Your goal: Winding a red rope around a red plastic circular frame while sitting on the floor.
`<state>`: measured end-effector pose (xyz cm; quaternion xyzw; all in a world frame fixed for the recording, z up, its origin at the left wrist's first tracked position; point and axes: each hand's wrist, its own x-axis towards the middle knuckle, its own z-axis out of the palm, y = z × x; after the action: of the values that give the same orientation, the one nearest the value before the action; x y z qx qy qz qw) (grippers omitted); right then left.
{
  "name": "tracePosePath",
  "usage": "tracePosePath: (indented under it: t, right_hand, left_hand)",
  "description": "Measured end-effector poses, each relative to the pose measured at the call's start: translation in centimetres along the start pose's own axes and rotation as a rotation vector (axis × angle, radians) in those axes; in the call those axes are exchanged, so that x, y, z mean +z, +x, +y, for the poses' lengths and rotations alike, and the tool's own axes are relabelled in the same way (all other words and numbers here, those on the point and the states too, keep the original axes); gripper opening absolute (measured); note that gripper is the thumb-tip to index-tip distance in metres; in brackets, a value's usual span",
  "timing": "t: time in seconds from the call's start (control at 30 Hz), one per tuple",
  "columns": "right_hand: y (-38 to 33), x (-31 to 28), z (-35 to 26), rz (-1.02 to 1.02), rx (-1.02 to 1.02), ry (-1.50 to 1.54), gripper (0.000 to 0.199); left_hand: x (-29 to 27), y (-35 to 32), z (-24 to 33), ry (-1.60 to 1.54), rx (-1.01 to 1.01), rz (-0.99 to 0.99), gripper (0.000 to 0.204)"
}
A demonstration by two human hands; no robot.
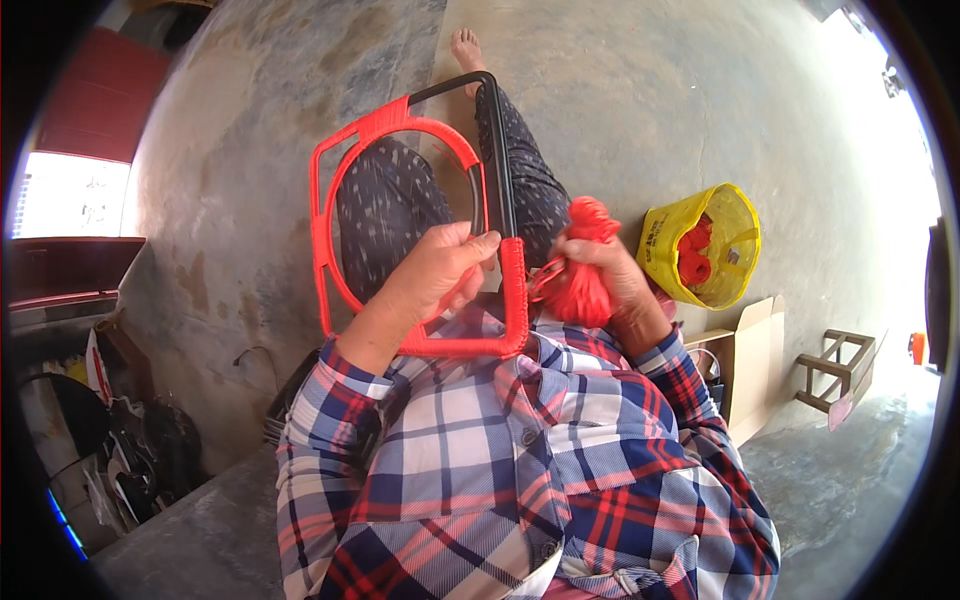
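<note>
- The concrete floor point(620, 110) spread under everything, grey and stained, bending toward the rim of the view.
- Your plaid shirt point(520, 470), checked in red, blue and white, filled the lower middle, both sleeves reaching up toward the work.
- Your legs in dark spotted trousers point(385, 205) stretched away from you, one bare foot point(466, 48) resting on the floor at the far end.
- The square metal frame point(410, 225) stood over your lap, with a ring set inside it; most of its bars and the ring were wrapped in red cord, while the top right corner and the upper part of the right bar showed bare black metal.
- An open cardboard box point(745, 365) sat on the floor to your right, near your elbow.
- A yellow plastic bag point(735, 240) lay just beyond the box, holding more red cord.
- A small wooden stool point(838, 368) lay tipped on the floor farther right.
- Your left hand point(440, 270) was closed around the frame's right bar near its lower end, thumb across the top, fingers curled under.
- Your right hand point(610, 275) was clamped on a bundle of red cord point(588, 255), just beside the wrapped bar, with a strand running from the bundle to that bar.
</note>
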<state>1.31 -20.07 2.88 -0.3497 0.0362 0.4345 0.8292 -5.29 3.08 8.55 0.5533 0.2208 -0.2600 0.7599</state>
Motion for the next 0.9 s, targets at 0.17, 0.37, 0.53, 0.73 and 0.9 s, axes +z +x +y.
tracePosePath:
  t: [0.17, 0.37, 0.53, 0.73, 0.9]
  right_hand:
    - [-2.2, -5.0, -3.8, 0.161, -0.392, 0.358, 0.023]
    - [-10.0, -21.5, -7.6, 0.536, -0.71, 0.34, 0.029]
    - [-15.5, -29.2, -7.0, 0.703, -0.832, 0.72, 0.03]
    - [-7.6, -11.6, -8.3, 0.517, -0.595, 0.058, 0.035]
    - [-2.4, 2.1, -8.0, 0.612, -0.851, -1.791, 0.044]
  left_hand:
    - [-0.3, -0.4, 0.1, -0.035, -0.052, -0.042, 0.025]
    - [-0.8, 0.0, -1.5, -0.102, -0.061, -0.112, 0.03]
    - [-0.8, 0.4, -1.7, -0.139, -0.046, -0.17, 0.037]
    - [-0.3, 1.0, -1.7, -0.239, -0.026, -0.065, 0.042]
    - [-0.8, 1.1, -2.5, -0.431, 0.115, 0.115, 0.037]
